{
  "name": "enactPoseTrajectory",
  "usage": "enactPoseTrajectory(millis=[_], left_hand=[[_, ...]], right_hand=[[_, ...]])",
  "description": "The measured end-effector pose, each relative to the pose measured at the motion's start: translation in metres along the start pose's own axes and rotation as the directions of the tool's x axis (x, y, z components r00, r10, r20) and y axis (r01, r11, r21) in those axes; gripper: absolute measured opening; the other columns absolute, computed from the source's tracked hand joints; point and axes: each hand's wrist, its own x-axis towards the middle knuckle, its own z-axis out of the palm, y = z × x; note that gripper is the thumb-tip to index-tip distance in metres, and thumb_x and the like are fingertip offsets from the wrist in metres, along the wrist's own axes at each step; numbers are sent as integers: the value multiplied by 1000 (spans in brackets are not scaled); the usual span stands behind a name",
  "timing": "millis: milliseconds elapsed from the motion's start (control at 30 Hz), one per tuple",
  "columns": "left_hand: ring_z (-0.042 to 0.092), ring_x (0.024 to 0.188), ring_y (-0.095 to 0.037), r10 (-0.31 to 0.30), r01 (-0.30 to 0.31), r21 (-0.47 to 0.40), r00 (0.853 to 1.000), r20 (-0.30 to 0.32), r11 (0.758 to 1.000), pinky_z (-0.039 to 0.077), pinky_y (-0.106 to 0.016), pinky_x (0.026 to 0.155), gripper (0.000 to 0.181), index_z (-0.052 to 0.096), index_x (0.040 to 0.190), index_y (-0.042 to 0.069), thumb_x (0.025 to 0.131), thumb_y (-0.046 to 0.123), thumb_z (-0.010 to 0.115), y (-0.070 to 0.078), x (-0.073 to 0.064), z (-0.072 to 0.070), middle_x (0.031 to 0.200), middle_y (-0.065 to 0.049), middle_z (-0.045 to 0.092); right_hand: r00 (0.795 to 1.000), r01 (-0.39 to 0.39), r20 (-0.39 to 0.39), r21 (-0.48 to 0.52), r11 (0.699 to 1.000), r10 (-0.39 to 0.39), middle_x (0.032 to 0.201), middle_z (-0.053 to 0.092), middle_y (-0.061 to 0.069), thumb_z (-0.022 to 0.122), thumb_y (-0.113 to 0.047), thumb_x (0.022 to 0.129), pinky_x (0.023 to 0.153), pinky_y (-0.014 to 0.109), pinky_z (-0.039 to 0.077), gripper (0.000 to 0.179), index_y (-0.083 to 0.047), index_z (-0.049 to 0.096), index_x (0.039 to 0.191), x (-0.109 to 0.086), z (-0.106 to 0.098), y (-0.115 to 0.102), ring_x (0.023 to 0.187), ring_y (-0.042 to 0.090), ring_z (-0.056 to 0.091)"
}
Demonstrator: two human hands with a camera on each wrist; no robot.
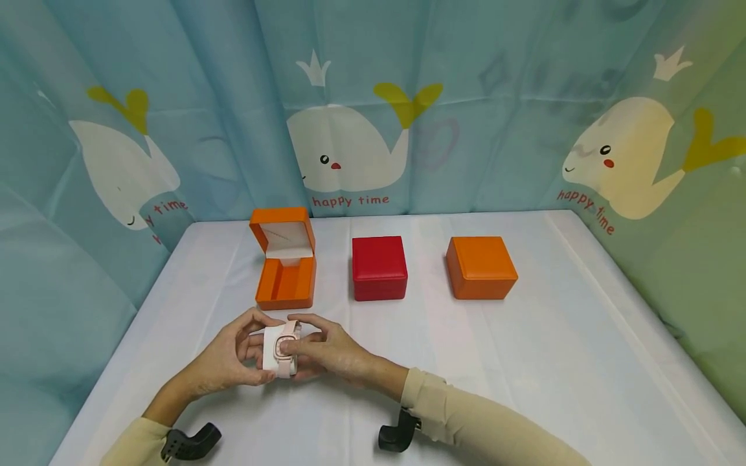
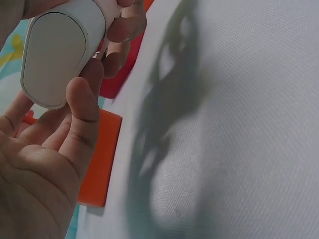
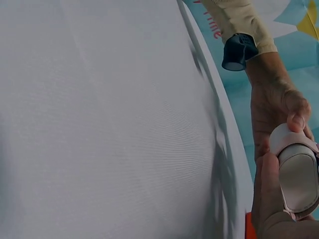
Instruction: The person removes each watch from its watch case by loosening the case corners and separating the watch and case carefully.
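Observation:
A pale pink wristwatch (image 1: 284, 367) is wrapped round a white watch cushion (image 1: 269, 353), held between both hands above the white table. From the left, my left hand (image 1: 218, 359) grips the cushion, its thumb at the lower edge and fingers at the top and behind. My right hand (image 1: 346, 355) holds the other side, thumb across the watch's dial and index finger at the upper strap. The left wrist view shows the cushion's flat oval end (image 2: 52, 59). In the right wrist view the strap (image 3: 291, 141) circles the cushion beside the right fingers.
Just beyond the hands stands an orange box (image 1: 285, 304), lid raised, with a divided orange inside and white lid lining. To its right are a closed red box (image 1: 379, 259) and a closed orange box (image 1: 482, 259). A whale-print curtain (image 1: 233, 129) surrounds the white table (image 1: 524, 375).

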Motion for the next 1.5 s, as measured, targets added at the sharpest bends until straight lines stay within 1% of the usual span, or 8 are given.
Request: enactPoseTrajectory(millis=[133,267,400,667,900,1033,1167,1500], left_hand=[[67,92,-24,3,-3,13,1000,-3,1000,58,-30,67,73,43,126,-3,67,-13,86,0,1,0,125,-28,52],[66,86,-20,32,-32,28,999,-3,999,58,-29,66,72,44,127,-4,69,-12,86,1,2,0,124,-27,51],[65,82,-19,64,-64,26,998,-3,998,57,-28,66,69,45,128,-6,72,-11,85,2,2,0,122,-25,51],[65,93,-20,111,-111,10,994,19,994,54,-25,64,66,44,128,-8,73,-14,81,1,1,-4,124,-25,54],[64,99,-22,64,-64,29,998,23,998,55,-27,68,68,39,125,-5,73,-11,81,3,-1,-6,126,-32,53],[63,97,-23,52,-53,39,998,30,998,53,-27,67,68,36,126,-4,74,-10,81,3,-3,-7,125,-32,53],[64,100,-22,61,-62,34,998,35,998,55,-27,73,68,35,126,-5,74,-10,80,2,-3,-7,125,-30,53],[64,110,-23,122,-117,-87,991,47,989,58,-35,80,66,36,132,-8,78,-20,72,1,-6,-19,131,-22,47]], right_hand=[[1000,-6,-8,9,1000,6,104,66,16,68,-13,98,76,43,60,55,-9,47,149,-1,1,1,86,25,71],[1000,-18,-4,6,1000,18,105,68,14,64,-18,101,76,44,60,51,-12,46,149,-2,1,2,87,27,71],[1000,-20,14,4,1000,20,106,67,14,61,-20,102,75,43,60,57,-13,38,153,-3,0,2,85,27,71],[1000,-19,23,-21,1000,19,105,67,13,64,-20,101,76,45,60,65,-11,35,158,-3,-1,-1,78,23,72],[999,-34,37,-18,999,34,102,69,13,63,-16,101,76,46,59,65,-11,33,159,-4,1,-2,78,23,72],[999,-31,23,-53,998,32,98,72,13,65,-18,100,66,39,61,63,-11,37,156,-4,3,-1,75,21,71],[999,-40,8,-79,996,41,99,73,11,63,-25,101,58,34,60,62,-12,38,156,-5,4,-3,72,19,70],[1000,-20,-1,-17,1000,20,102,71,10,65,-13,98,71,36,61,57,-13,45,151,-5,7,-4,84,20,70]])
